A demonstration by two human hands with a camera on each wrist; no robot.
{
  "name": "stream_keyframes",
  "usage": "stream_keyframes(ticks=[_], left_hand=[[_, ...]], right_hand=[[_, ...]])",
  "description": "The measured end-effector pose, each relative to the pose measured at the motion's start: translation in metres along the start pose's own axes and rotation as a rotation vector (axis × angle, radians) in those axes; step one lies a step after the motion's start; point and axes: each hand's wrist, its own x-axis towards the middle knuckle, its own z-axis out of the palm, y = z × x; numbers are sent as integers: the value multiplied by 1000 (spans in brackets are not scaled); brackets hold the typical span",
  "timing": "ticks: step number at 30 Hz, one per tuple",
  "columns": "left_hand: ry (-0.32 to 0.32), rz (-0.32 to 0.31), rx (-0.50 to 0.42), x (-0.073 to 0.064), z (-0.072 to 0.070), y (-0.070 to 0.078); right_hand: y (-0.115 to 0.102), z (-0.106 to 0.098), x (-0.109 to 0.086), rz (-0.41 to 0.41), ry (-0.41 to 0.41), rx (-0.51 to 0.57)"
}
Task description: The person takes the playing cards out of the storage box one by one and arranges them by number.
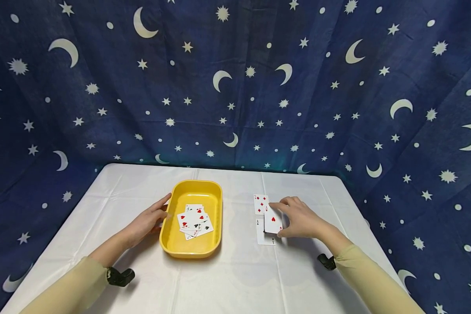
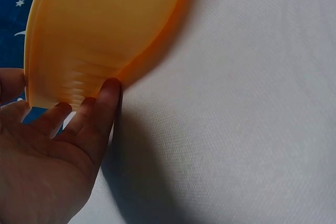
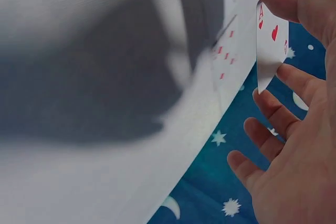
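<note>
My right hand [image 1: 300, 218] pinches an ace of hearts [image 1: 272, 220] by its edges, thumb on one side and fingertips on the other. In the right wrist view the held card [image 3: 272, 38] is raised off the table, its face showing. Under it in the head view lie a five of diamonds [image 1: 260, 199] and a black ace [image 1: 264, 239], both partly covered. My left hand [image 1: 147, 222] rests against the left side of a yellow tray [image 1: 190, 253], fingers extended along its outer wall [image 2: 105, 40]. Several face-up cards [image 1: 194, 220] overlap inside the tray.
A white cloth [image 1: 235, 283] covers the table, whose back edge meets a dark blue curtain [image 1: 251, 96] with moons and stars. Black wrist straps [image 1: 119, 277] show on both arms. Shadows of the hands fall on the cloth.
</note>
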Motion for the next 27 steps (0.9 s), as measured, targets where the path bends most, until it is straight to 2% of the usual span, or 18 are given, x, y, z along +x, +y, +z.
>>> stream_keyframes(ticks=[13, 21, 27], left_hand=[[6, -13, -6, 0, -1, 0], [12, -16, 10, 1, -1, 0], [12, -16, 10, 1, -1, -1]], right_hand=[[32, 11, -24, 32, -48, 32], [37, 14, -30, 76, -97, 56], [37, 15, -29, 75, -131, 60]])
